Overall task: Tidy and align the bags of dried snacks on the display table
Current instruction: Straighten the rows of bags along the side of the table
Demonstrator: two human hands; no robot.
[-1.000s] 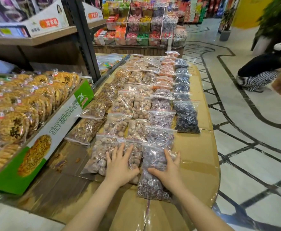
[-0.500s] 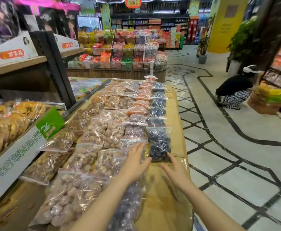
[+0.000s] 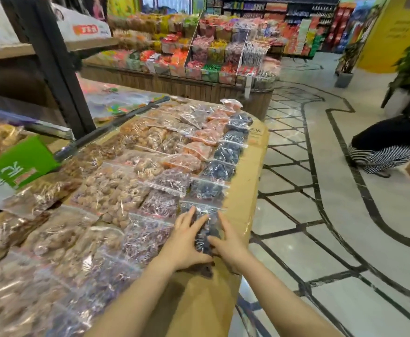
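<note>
Dark snack bag point(image 3: 205, 233) sits between left hand point(image 3: 187, 243) and right hand point(image 3: 229, 245), fingers straight.

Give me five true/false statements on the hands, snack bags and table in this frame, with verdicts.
1. The left hand and the right hand both touch the nearest clear plastic bag of dark dried fruit. True.
2. That bag lies in the column nearest the table's floor-side edge. True.
3. The clear bags of orange dried fruit form the outermost column. False: they lie one column in from the dark bags.
4. The left hand rests on the green-and-white cardboard carton. False: the carton lies far to the left, untouched.
5. The brown cardboard tabletop shows bare beside the dark bags. True.
</note>
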